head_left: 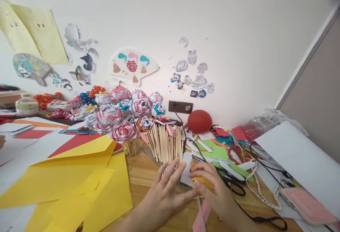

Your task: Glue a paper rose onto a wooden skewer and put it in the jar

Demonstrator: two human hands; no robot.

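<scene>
Left hand (pixel 166 193) spread; right hand (pixel 214 186) curled at yellow paper (pixel 206 183), can't tell if pinching; stray left fingers could scatter sticks (pixel 165 143).

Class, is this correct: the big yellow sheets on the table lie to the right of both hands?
No, the side is wrong. The head view shows the big yellow sheets on the table to the left of both the left hand and the right hand.
</scene>
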